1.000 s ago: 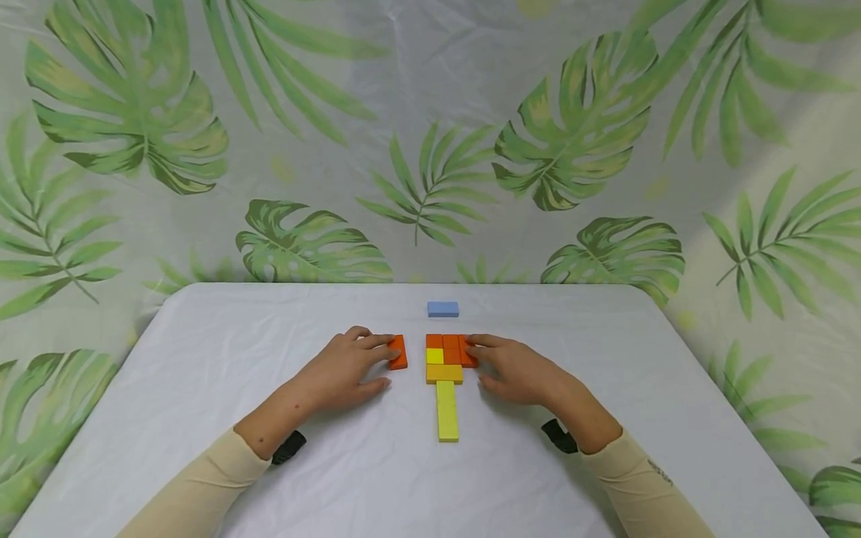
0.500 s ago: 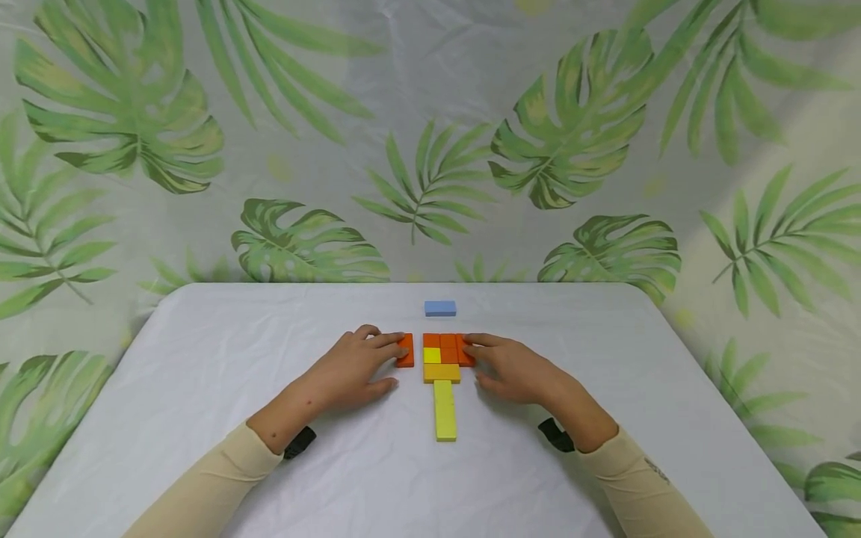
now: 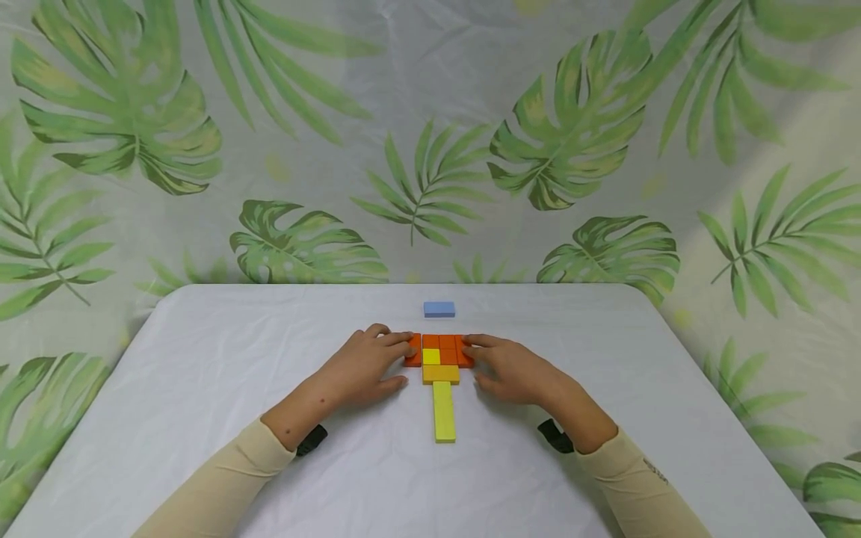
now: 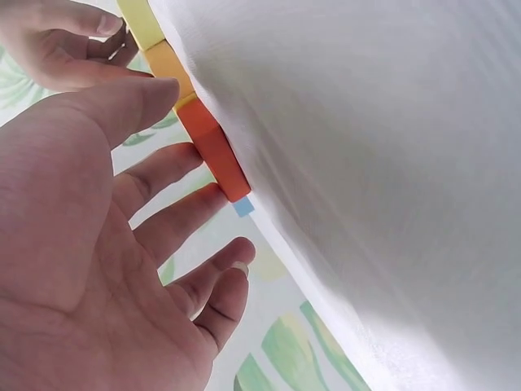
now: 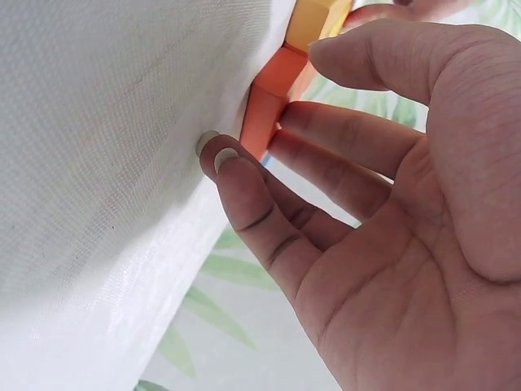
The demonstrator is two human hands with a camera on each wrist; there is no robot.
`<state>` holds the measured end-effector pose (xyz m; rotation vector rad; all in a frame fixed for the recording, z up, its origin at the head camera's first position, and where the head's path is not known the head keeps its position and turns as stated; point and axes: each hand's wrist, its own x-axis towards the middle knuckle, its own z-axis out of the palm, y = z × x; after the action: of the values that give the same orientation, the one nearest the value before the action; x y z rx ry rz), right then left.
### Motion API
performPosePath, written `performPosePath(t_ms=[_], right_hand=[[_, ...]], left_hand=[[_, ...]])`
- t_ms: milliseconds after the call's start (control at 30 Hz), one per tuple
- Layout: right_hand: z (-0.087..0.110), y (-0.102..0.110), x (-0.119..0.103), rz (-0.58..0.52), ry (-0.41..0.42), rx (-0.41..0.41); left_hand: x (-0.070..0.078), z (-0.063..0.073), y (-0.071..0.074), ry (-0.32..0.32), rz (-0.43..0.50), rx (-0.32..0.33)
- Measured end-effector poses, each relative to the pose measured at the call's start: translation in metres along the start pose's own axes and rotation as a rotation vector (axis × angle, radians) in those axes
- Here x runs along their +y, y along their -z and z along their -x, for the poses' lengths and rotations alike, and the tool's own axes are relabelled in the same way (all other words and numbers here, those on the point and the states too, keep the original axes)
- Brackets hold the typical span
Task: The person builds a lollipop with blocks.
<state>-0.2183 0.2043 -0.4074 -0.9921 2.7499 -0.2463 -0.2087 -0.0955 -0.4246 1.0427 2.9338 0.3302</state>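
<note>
An orange-red block (image 3: 416, 360) lies flat on the table at the left end of a row, under the index and middle fingertips of my left hand (image 3: 363, 368). Those fingers reach out nearly straight, the thumb apart from the block. At the row's other end, my right hand (image 3: 516, 370) touches another orange-red block (image 3: 465, 362) with two extended fingertips; in the right wrist view its other two fingers bend loosely. Between these blocks sit smaller orange-red pieces (image 3: 448, 350) and a yellow square (image 3: 431, 357). Below is an amber block (image 3: 440, 374), then a long lime-yellow block (image 3: 444, 412) pointing toward me.
A light blue block (image 3: 439, 308) lies by itself beyond the row, nearer the far edge. White cloth covers the table (image 3: 202, 359). Behind it hangs a leaf-patterned curtain (image 3: 430, 90). A black strap (image 3: 312, 441) shows under my left wrist.
My left hand has slid the left orange-red block rightward and straightened it, from a gap away to right beside the row. The right hand stays at its end block.
</note>
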Motion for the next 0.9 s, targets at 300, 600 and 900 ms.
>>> performPosePath(t_ms=[300, 600, 900], right_hand=[[-0.0008, -0.0016, 0.0013, -0.005, -0.003, 0.013], [-0.0024, -0.0029, -0.0001, -0.011, -0.003, 0.022], [-0.0031, -0.0022, 0.0002, -0.003, -0.014, 0.045]], left_hand=[[0.0005, -0.0005, -0.0005, -0.002, 0.012, 0.010], [-0.0035, 0.0011, -0.0004, -0.003, 0.037, -0.013], [-0.0046, 0.0017, 0.0010, -0.006, 0.059, -0.028]])
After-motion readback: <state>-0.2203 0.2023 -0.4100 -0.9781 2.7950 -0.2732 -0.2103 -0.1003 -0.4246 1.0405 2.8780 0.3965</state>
